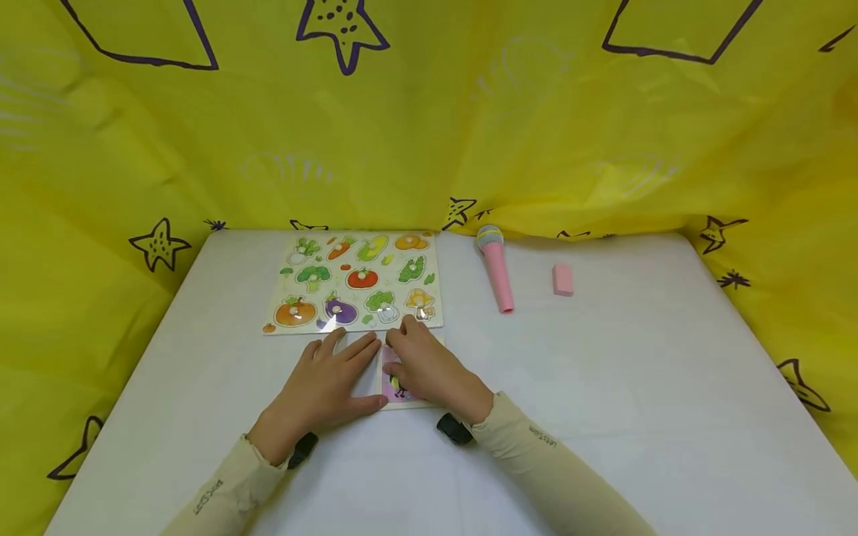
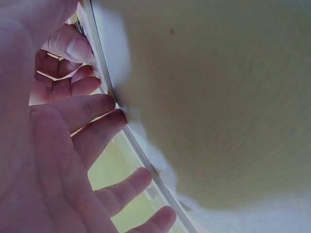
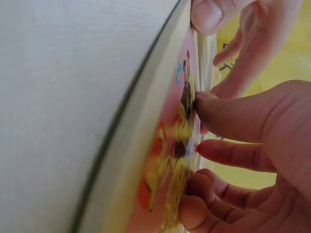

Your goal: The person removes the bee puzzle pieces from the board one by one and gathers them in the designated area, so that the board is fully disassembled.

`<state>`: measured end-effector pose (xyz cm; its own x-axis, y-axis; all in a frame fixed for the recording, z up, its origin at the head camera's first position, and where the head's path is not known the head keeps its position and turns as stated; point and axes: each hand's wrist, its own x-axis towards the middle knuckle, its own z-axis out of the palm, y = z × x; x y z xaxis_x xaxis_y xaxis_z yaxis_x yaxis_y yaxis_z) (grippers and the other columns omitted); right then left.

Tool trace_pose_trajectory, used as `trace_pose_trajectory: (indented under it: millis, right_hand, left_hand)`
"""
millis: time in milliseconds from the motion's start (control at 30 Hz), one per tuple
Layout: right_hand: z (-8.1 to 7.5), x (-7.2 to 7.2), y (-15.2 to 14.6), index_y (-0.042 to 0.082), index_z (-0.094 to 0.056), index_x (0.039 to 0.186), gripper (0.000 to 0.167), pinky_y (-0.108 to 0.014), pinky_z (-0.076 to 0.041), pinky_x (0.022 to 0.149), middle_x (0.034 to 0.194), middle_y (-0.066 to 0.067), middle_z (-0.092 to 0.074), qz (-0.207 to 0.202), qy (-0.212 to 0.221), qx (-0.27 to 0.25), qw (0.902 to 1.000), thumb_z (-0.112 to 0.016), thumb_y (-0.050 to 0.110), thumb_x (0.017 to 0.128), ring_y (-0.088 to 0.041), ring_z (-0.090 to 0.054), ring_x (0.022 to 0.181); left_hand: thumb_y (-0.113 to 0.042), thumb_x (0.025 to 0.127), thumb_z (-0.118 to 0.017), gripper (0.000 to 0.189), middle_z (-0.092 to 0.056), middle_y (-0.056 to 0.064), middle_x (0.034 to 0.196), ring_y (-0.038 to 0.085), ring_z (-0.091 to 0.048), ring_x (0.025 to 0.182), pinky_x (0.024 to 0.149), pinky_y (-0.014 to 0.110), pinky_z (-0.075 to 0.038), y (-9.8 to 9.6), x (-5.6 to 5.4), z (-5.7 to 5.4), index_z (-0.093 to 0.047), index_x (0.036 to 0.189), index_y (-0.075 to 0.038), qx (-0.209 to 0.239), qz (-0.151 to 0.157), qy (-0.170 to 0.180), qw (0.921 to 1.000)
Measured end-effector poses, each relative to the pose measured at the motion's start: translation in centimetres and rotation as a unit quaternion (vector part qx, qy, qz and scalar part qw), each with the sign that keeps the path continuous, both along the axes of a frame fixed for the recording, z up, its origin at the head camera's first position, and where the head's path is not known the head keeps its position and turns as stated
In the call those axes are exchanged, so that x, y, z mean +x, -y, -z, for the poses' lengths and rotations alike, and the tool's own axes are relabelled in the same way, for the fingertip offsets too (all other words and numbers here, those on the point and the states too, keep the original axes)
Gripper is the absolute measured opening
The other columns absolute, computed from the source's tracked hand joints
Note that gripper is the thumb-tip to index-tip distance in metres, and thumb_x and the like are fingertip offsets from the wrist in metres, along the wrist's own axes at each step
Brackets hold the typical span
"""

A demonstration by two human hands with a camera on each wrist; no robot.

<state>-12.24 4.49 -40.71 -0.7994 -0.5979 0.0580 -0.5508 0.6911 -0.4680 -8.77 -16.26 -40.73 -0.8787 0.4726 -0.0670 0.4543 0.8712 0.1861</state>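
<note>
Picture board [image 1: 397, 385], small and mostly pink, lies flat on a white surface [image 1: 603, 372], left of the middle and just in front of a larger vegetable board [image 1: 389, 279] set near the far edge. A person's left hand [image 1: 322, 383] is spread wide with fingers nearly straight, gripping nothing; its thumb touches the small board's near left corner and two fingertips reach its far left one, probably to keep it from sliding. The right hand [image 1: 425, 365] arches over the picture, fingers bent and tips touching its face, as if working on it; whether they pinch a loose piece cannot be told. Towards the far edge, right of the vegetable board, lie a pink toy microphone [image 1: 498, 275] and, farther right, a pink block [image 1: 563, 280], seemingly put aside to leave working room. A yellow curtain [image 1: 402, 126] hangs behind.
</note>
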Motion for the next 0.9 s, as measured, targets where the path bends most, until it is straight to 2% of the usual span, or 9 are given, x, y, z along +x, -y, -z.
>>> trace_pose_trajectory:
  millis: [367, 600, 900]
  right_hand:
    - [-0.12, -0.16, 0.08, 0.000, -0.067, 0.112, 0.026, -0.036, -0.053, 0.084, 0.107, -0.011, -0.050, -0.002, 0.013, 0.002, 0.9999, -0.080, 0.018, 0.099, -0.024, -0.054, 0.095]
    - [0.15, -0.61, -0.27, 0.000, -0.065, 0.108, 0.025, -0.036, -0.051, 0.084, 0.104, -0.010, -0.049, 0.004, 0.033, -0.041, 0.9986, -0.083, 0.014, 0.097, -0.024, -0.051, 0.094]
    - [0.59, -0.39, -0.22, 0.003, -0.059, 0.113, 0.030, -0.034, -0.050, 0.081, 0.102, -0.008, -0.050, 0.005, 0.049, -0.081, 0.9955, -0.082, 0.009, 0.096, -0.022, -0.053, 0.092]
  left_hand:
    - [-0.058, 0.093, -0.075, 0.085, -0.048, 0.004, 0.165, 0.048, -0.036, 0.150, 0.114, 0.070, -0.034, -0.03, 0.16, -0.13, -0.053, 0.159, -0.010, 0.010, -0.006, 0.001, 0.9999]
    - [-0.058, 0.094, -0.075, 0.085, -0.048, 0.004, 0.165, 0.048, -0.035, 0.151, 0.113, 0.070, -0.035, -0.07, -0.03, -0.11, -0.052, 0.160, -0.010, 0.014, 0.000, -0.003, 0.9999]
    - [-0.057, 0.094, -0.076, 0.083, -0.049, 0.004, 0.164, 0.048, -0.036, 0.150, 0.111, 0.071, -0.036, -0.10, 0.19, -0.18, -0.054, 0.158, -0.010, 0.017, -0.001, 0.003, 0.9999]
